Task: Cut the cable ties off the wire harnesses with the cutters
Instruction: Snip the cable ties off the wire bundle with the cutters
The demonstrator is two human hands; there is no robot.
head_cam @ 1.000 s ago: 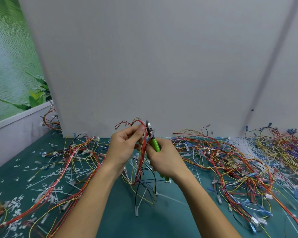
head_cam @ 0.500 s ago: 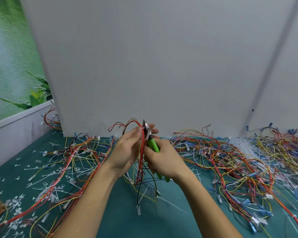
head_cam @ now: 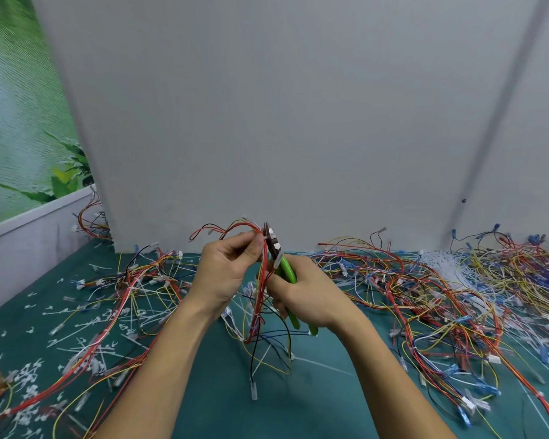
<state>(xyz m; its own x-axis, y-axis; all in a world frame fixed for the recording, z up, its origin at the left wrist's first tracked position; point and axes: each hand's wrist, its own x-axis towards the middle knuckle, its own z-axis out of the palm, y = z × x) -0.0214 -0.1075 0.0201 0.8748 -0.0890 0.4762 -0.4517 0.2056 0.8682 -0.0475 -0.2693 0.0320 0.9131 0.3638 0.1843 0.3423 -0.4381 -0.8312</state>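
A single head-worn wide-angle view looks forward and down from just behind the hands, close above the green tabletop (head_cam: 298, 413). Both forearms enter from the bottom edge; a grey partition (head_cam: 267, 122) rises right behind the hands.

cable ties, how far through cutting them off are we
Part way, at a guess. Done: loose cut ties litter the green mat on the left. In hand: the left hand pinches a wire bundle while the right hand holds the green cutters at its top. Left: a big tangle of harnesses on the right, some ties visible.
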